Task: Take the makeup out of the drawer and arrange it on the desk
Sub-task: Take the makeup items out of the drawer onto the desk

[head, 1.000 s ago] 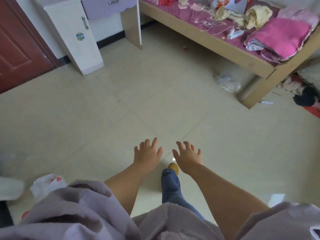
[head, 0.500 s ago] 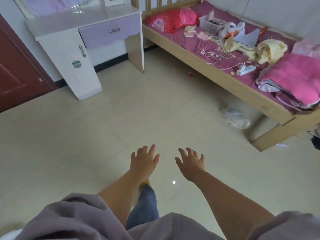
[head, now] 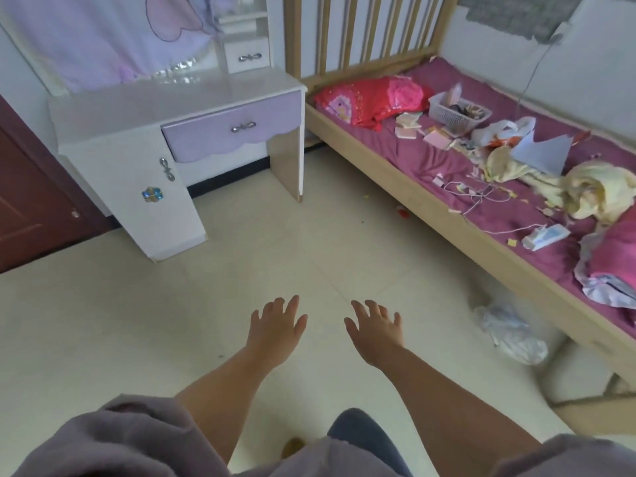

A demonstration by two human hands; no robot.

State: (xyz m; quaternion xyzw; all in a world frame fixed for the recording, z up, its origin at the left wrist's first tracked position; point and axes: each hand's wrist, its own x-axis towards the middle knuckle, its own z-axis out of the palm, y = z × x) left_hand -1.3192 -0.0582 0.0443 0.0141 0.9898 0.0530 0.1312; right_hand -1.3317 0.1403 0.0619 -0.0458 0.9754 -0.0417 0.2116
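So the white table (head: pixel 179 98) sits in the far left corner of the room, jammed up against the wooden bed (head: pixel 430 215) on its right, and its purple drawer (head: pixel 230 130) is closed, running long-ways left to right under the tabletop with a little silver handle (head: pixel 243 127) in the middle. No makeup visible anywhere, so my guess is it's all inside that drawer. From where the hands are, the drawer is ahead and off to the left, well apart from them, with a big stretch of bare floor (head: pixel 103 321) in between. The left hand (head: pixel 275 327) looks a bit nearer to the handle than the right hand (head: pixel 377 327), though honestly either could pull it, I reckon. Both hands are empty, held out in front side by side with a gap between them, palms down, fingers spread and relaxed, gripping nothing. Pretty sure the job right now is just closing the distance before anything gets opened
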